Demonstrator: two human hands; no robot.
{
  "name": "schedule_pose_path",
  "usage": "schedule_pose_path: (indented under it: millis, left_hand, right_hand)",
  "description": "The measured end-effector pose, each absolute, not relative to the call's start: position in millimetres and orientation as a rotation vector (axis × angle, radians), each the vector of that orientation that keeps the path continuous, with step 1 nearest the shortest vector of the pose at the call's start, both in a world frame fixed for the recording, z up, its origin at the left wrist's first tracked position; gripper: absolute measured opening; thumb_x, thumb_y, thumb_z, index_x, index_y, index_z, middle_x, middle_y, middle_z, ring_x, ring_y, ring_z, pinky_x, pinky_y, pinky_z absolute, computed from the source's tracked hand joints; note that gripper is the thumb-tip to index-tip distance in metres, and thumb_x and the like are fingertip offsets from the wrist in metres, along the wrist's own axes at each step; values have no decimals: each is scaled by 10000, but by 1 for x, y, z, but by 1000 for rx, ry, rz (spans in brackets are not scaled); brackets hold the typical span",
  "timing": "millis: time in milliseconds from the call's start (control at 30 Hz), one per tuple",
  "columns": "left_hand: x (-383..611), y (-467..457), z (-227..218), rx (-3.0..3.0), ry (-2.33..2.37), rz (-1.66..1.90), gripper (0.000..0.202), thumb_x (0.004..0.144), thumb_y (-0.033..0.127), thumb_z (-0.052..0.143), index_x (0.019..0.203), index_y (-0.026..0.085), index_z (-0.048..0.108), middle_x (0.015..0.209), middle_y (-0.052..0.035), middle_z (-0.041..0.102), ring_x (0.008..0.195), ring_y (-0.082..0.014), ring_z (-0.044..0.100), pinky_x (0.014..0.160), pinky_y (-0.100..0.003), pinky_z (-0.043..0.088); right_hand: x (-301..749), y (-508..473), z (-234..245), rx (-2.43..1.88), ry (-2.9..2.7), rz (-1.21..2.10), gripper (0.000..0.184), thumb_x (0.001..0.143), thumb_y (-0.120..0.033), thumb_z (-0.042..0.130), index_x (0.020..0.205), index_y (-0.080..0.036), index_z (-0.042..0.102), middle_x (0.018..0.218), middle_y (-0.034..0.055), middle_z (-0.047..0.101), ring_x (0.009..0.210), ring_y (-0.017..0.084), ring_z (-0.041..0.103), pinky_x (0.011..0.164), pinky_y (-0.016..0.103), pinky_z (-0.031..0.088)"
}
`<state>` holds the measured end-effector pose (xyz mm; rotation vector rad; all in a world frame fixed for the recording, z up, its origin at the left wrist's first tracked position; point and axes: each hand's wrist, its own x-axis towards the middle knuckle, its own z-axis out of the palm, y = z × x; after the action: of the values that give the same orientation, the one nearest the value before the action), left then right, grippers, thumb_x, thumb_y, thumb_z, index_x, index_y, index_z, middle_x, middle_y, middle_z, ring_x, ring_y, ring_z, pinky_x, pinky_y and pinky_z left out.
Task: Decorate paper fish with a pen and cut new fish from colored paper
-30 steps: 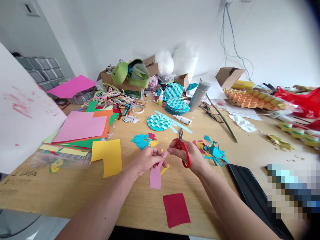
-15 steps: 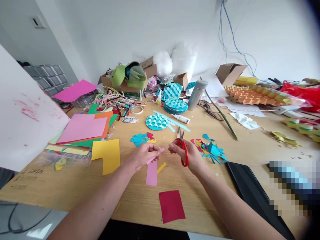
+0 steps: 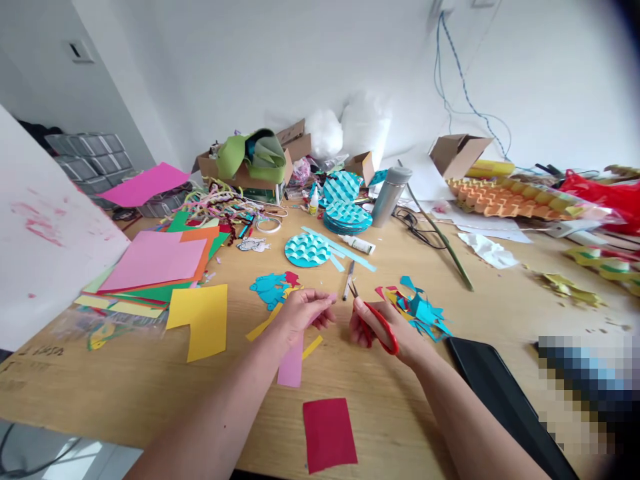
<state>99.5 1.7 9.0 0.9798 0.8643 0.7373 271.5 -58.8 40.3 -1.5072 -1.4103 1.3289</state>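
My left hand [image 3: 309, 315] pinches a small piece of pink paper [image 3: 332, 299], whose end shows beyond the fingertips. Red-handled scissors [image 3: 384, 328] are in my right hand [image 3: 387, 320], blades pointing up and away from me and apart from the paper. Below my left hand a pink paper strip [image 3: 291, 367] lies on the table, beside a narrow yellow strip [image 3: 313, 347]. Just beyond my left hand are blue fish-shaped cutouts [image 3: 271, 289]. A pen [image 3: 349, 280] lies between and beyond my hands. Blue paper scraps [image 3: 425, 308] lie right of the scissors.
A dark red paper square [image 3: 330, 433] sits near the front edge. Yellow paper [image 3: 200, 320] and stacked coloured sheets [image 3: 155, 260] lie left. A black tray-like object [image 3: 493, 387] is at right. Farther back are a scale-patterned blue disc [image 3: 307, 249] and a metal flask [image 3: 391, 197].
The scissors have tipped in my right hand, their handles swinging right and lower. My left hand still pinches the pink piece. The whole view has shifted slightly.
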Motion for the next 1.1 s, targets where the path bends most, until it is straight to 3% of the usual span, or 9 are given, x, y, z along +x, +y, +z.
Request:
schedule_pose_path:
  millis: [367,600,1100]
  left_hand:
    - [97,-4,9,933,870,791,365,616,463,803,692,144,643,601,-28,662,441,-90,534,417,-209,385]
    - [102,-9,8,894,838,733,450,565,498,821,774,152,621,556,-23,653,414,-126,568,409,-228,425]
    - [102,-13,13,871,849,720,326,614,397,743,750,161,565,495,10,608,369,-123,558,359,-196,386]
  right_hand:
    - [262,-63,25,-1569,-1470,1436,616,817,-737,477,630,-161,591,535,51,642,444,127,559,450,231,421]
    - [253,-67,25,-1524,-1435,1505,664,793,-783,451,673,-145,592,562,46,611,455,120,545,451,229,427]
    - [248,-68,29,-1595,-1455,1498,651,779,-787,473,650,-155,560,532,37,603,417,98,515,412,200,401]
